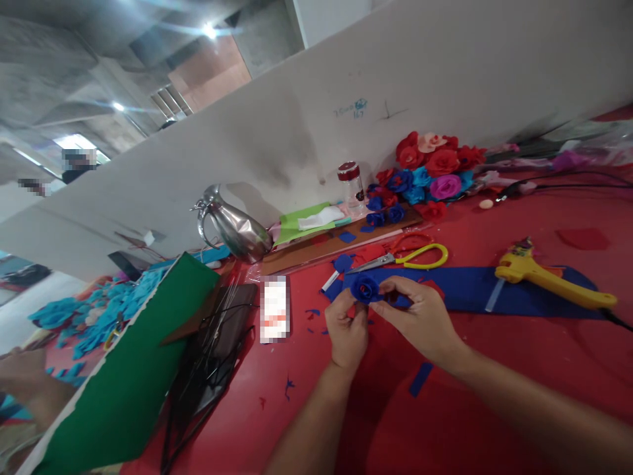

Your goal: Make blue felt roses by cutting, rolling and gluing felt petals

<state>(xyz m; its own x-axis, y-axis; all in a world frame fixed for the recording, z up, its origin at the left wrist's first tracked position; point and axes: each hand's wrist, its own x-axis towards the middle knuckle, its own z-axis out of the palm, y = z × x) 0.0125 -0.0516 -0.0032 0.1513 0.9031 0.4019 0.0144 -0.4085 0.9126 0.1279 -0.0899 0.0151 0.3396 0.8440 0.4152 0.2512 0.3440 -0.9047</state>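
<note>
A dark blue craft flower [364,288] with rolled petals is held up over the red table. My left hand [347,330] is closed beneath it, pinching its base. From the right, my right hand [415,315] pinches the flower's edge between thumb and fingers. Just behind the hands lie yellow-handled scissors [422,256], partly open. Under and beyond my right hand stretches a long blue sheet [469,290]. A yellow glue gun [548,277] with a clear glue stick rests on that sheet. A small blue strip [421,379] lies nearer to me.
Finished flowers [435,168] in red, blue and pink are heaped by the wall. A steel jug [232,227] and a red-lidded glass jar [351,185] stand at the back. A green board [123,369] and a dark bag [212,349] are on the left, with another person's hand [24,379] beyond.
</note>
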